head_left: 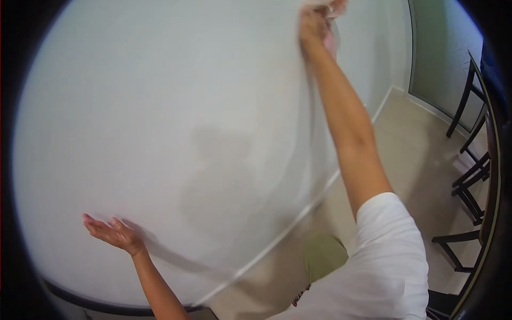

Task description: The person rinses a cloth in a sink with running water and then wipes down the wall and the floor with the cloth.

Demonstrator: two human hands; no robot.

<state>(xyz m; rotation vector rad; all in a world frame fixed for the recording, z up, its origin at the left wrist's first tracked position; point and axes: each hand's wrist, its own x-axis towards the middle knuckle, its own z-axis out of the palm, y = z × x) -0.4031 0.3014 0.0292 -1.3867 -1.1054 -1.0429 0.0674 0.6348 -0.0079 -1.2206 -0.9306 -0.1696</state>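
High up near the top edge, my right hand (313,31) is closed around a pink and white cloth (337,7), pressed to the white wall (149,90). The cloth's upper part runs out of view and blur hides its detail. My right arm is stretched upward out of a white sleeve. Lower left, my left hand (117,236) is raised beside the wall with its fingers extended and nothing in it. I cannot tell whether that hand touches the wall.
A white skirting strip (266,249) runs along the wall's foot above the beige floor (397,144). Dark chairs (469,202) stand along the right side. A frosted glass panel (445,58) is at the upper right. A dark edge (101,305) curves along the bottom left.
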